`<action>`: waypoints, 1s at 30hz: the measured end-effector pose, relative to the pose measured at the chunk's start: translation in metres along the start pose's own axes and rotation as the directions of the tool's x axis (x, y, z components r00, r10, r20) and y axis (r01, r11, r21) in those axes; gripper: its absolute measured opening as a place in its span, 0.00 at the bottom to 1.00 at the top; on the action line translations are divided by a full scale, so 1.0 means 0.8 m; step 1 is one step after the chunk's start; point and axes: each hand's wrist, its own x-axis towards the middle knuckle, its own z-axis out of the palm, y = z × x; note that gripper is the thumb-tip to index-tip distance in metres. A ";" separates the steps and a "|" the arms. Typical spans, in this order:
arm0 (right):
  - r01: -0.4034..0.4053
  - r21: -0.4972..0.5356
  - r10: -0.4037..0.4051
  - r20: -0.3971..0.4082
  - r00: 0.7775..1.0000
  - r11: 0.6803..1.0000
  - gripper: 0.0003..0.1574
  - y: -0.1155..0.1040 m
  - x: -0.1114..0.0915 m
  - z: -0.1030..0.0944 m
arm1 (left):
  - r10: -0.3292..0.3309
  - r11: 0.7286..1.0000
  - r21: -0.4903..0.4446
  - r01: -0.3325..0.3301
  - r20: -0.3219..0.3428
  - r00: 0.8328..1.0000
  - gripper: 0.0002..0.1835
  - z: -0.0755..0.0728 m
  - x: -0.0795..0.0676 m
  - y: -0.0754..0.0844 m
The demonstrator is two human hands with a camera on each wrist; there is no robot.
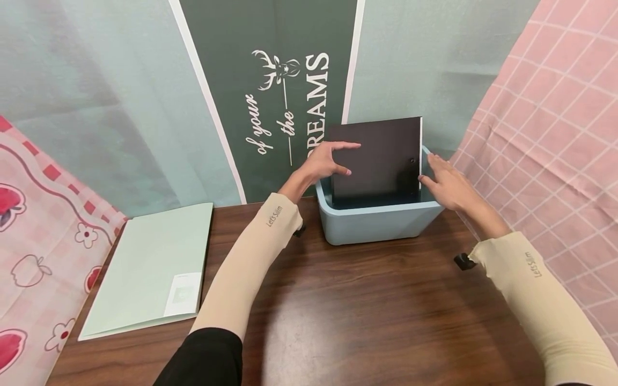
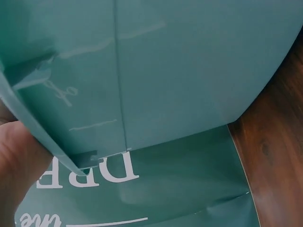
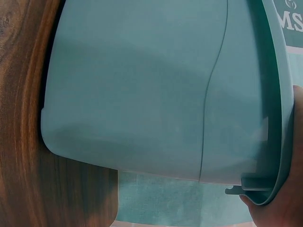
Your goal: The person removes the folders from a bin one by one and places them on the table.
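Spread left hand (image 1: pixel 322 163) and right hand (image 1: pixel 446 185) flanked a likely stiff, slick black panel (image 1: pixel 379 163), best gripped by its 2 sides, in a bin (image 1: pixel 376 226) near the tabletop's (image 1: pixel 347 300) far edge.

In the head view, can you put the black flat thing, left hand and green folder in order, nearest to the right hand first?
1. Black flat thing: just left of the right hand.
2. Left hand: at the black thing's left side.
3. Green folder: far left, on the table.

Pale green folder (image 1: pixel 149 257), brown wooden table (image 1: pixel 362 300), pink checked cloth (image 1: pixel 555 134), lettered backdrop (image 1: pixel 270 112)
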 end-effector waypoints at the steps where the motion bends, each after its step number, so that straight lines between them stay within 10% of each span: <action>1: 0.001 -0.001 -0.001 -0.001 1.000 1.000 0.48 0.000 0.000 0.000 | -0.004 1.000 0.012 0.004 -0.016 1.000 0.39 0.001 0.001 0.000; 30: -0.030 -0.007 0.030 0.014 0.999 1.000 0.49 -0.003 0.002 -0.002 | -0.064 0.996 -0.075 0.049 -0.214 0.975 0.38 -0.017 -0.021 0.002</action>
